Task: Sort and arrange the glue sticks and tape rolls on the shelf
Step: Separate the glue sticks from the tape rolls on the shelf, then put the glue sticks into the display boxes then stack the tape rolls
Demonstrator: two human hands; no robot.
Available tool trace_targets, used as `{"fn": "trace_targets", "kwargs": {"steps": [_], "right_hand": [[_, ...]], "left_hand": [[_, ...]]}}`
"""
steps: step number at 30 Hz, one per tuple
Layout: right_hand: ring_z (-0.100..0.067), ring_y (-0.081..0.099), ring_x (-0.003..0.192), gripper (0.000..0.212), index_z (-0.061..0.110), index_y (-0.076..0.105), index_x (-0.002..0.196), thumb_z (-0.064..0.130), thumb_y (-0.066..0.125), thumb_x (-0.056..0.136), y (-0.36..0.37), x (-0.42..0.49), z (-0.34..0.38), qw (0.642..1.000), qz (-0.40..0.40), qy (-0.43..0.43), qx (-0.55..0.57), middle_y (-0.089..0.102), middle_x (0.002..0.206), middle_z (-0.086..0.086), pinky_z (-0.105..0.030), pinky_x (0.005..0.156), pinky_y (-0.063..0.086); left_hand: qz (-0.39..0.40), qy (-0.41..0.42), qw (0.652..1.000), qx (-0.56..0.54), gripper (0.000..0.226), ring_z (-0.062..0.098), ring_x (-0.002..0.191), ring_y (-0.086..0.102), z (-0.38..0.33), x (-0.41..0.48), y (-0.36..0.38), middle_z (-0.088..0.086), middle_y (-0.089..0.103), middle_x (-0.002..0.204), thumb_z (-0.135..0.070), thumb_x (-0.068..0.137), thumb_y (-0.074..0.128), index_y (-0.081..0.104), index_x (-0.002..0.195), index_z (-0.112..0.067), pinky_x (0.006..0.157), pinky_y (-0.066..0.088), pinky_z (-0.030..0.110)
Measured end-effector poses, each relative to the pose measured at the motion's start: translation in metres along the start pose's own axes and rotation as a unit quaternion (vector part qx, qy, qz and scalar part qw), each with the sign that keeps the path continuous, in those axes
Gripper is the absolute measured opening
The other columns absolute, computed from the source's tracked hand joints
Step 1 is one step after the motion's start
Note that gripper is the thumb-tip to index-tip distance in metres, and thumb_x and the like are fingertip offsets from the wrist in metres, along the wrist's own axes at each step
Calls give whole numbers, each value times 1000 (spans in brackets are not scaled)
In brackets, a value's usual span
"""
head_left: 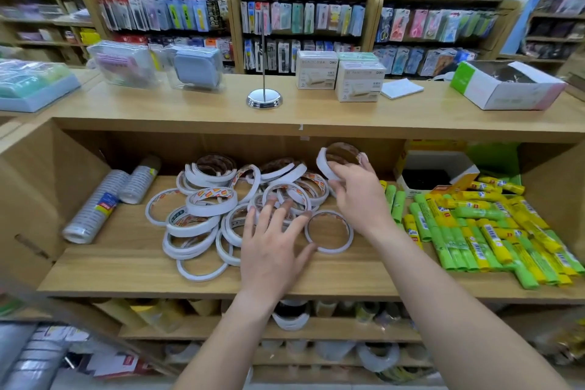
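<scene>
A loose heap of white tape rolls [202, 206] covers the middle of the wooden shelf [126, 266]. My right hand [357, 196] is shut on one white tape roll [327, 163], lifted upright above the back of the heap. My left hand [272, 244] hovers with fingers spread over the front rolls, its thumb beside a single flat roll [329, 248]. Green and yellow glue sticks [474, 231] lie piled at the shelf's right end. Two wrapped sleeves of clear tape [95, 206] lie at the left end.
An open yellow and white box [440, 174] stands behind the glue sticks. On the counter above sit a chrome stand [264, 98], white boxes [357, 81] and an open carton [506, 85]. Lower shelves [291, 317] hold more rolls.
</scene>
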State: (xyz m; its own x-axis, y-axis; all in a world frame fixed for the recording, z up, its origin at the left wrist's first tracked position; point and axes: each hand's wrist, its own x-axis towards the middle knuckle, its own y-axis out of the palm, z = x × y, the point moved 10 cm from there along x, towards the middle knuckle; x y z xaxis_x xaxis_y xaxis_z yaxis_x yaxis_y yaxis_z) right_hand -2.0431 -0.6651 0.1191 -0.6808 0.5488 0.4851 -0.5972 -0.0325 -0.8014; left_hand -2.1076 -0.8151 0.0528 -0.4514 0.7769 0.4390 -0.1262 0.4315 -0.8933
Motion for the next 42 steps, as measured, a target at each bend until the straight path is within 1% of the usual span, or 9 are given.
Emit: {"fn": "trace_targets", "kwargs": {"steps": [5,8,10,16,21,27,30,35,42], "right_hand": [[-21,61,95,23,14,69,107,4,65,88,4,7,62,992,11,-115,59,69,90,0,-36,120,19],[-19,57,111,22,20,71,106,11,64,88,35,16,89,985,105,-132,48,72,102,4,-40,121,12],[-20,53,121,24,22,72,110,18,65,88,52,14,100,978,147,-140,42,70,114,3,-44,121,11],[-24,55,109,28,16,69,119,25,58,95,12,-13,27,998,-23,-12,63,64,113,-3,-37,96,46],[-34,53,120,31,18,60,122,29,53,94,61,-18,-48,958,217,145,-117,60,125,-9,-41,102,44],[-34,58,108,20,19,71,106,12,55,95,56,-8,-55,973,146,169,-50,63,112,-10,-35,85,47],[-30,55,109,28,11,68,122,9,54,97,26,-8,-35,991,33,125,44,61,112,-9,-41,93,47],[-20,55,102,21,11,70,114,9,57,97,-16,-10,56,992,-71,-36,101,65,105,-3,-29,90,44],[-28,54,96,27,18,75,104,3,66,84,54,15,138,982,34,-188,-3,68,100,0,-46,84,49]], "left_hand": [[-49,-2,997,-62,47,25,143,38,3,-3,-9,1,56,141,-52,86,66,63,128,-31,120,27,49],[-163,-38,966,-200,36,22,135,47,27,-15,-37,4,60,134,-26,89,70,67,123,-14,112,41,44],[-214,-79,956,-182,43,23,131,51,49,-21,-55,5,59,134,-23,88,70,63,129,-11,108,44,44],[-26,-100,994,-43,66,23,148,28,63,9,-23,-2,34,160,-67,90,46,43,148,-36,122,21,47],[-13,-109,993,-45,66,19,143,37,65,11,-16,-8,33,160,-75,87,42,52,141,-38,124,16,45],[-5,-105,993,-51,68,16,137,42,65,11,-17,-10,31,160,-78,87,38,51,142,-39,123,18,45],[-4,-107,993,-55,72,15,138,42,65,11,-18,-10,31,160,-78,87,36,50,143,-36,123,19,44],[-15,-109,986,-122,85,14,147,31,71,10,-21,-6,32,161,-72,87,47,36,154,-20,121,28,43],[-71,-214,960,-165,74,16,146,32,135,-20,-48,-2,39,157,-60,92,41,36,154,-18,121,27,46]]}}
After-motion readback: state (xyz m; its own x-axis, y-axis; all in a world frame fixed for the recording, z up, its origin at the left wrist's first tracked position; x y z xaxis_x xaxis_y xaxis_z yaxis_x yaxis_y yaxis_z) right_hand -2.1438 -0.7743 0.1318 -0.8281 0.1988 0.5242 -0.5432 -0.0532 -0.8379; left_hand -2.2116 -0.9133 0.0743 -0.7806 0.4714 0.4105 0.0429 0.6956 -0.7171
